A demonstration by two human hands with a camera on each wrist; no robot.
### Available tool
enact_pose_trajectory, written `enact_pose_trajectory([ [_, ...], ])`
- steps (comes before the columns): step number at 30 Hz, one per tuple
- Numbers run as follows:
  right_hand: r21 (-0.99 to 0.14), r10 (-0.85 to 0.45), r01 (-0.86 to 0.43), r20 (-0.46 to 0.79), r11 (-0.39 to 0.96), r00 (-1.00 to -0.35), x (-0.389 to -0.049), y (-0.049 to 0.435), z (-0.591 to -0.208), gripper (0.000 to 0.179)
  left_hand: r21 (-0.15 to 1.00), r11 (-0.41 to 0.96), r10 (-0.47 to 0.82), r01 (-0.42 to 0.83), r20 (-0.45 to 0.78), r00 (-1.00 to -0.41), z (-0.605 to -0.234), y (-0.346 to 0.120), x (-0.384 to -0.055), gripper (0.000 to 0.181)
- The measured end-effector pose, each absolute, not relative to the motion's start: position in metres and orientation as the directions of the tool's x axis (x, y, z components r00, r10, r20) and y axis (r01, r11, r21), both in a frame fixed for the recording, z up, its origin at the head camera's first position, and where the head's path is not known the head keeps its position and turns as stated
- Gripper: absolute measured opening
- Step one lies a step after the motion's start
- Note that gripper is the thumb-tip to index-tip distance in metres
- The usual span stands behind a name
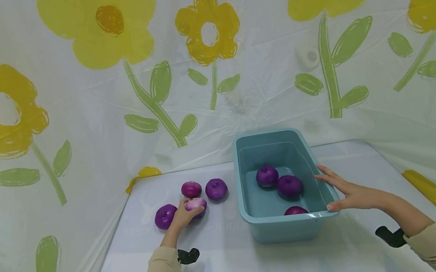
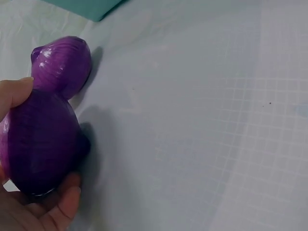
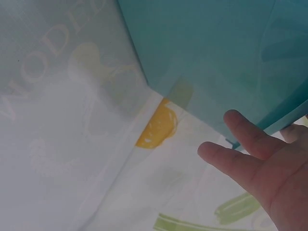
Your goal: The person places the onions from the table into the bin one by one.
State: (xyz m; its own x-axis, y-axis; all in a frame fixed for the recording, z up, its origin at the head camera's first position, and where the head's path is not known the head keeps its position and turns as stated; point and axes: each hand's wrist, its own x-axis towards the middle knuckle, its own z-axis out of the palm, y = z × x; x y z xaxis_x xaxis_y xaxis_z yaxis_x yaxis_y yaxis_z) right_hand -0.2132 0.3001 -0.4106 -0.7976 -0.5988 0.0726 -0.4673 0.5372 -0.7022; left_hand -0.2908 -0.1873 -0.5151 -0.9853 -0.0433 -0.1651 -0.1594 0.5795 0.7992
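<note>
Tub, head view: only here could the inside of the blue-green tub (image 1: 285, 227) be seen; a back onion (image 1: 267, 176) and a middle onion (image 1: 290, 186) lay side by side, with a front onion (image 1: 296, 210) partly hidden behind the near wall.
Tub, right wrist view: mostly the outer wall, which the head view hid.
Onion, left wrist view: dark side of the gripped onion (image 1: 196, 205) showed; from the head, its pale top.
Left hand: at left of tub, left hand (image 1: 184, 216) pinched the gripped onion, thumb and fingers parted by its width; could not tell whether it was clear of the table.
Right hand: right hand (image 1: 353, 195) lay at tub's right rim, fingers spread and nearly straight, thumb at the near corner.
Loose onions: all left of tub; round onion (image 1: 216, 189) nearest it, pinkish onion (image 1: 191, 189) farther off, outer onion (image 1: 166, 217) farthest.
Table: white table (image 1: 231, 263) under tub; pale lettering in the right wrist view.
Room: white sheet (image 1: 261, 96) hung behind tub, printed with yellow flowers and green stems.
</note>
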Motion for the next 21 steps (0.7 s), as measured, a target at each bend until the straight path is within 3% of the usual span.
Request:
enact_pose_trajectory([
  [9, -0.702, -0.598, -0.463, 0.066, 0.541, -0.799, -0.213, 0.299, -0.410, 0.076, 0.807, 0.564, -0.065, -0.172, -0.165, -0.984, -0.509, -0.187, -0.286, 0.078],
  [21, -0.700, -0.588, -0.450, 0.054, 0.554, -0.807, -0.212, 0.299, -0.409, 0.076, 0.786, 0.608, -0.026, -0.114, -0.124, -0.992, -0.469, -0.194, -0.288, 0.080],
])
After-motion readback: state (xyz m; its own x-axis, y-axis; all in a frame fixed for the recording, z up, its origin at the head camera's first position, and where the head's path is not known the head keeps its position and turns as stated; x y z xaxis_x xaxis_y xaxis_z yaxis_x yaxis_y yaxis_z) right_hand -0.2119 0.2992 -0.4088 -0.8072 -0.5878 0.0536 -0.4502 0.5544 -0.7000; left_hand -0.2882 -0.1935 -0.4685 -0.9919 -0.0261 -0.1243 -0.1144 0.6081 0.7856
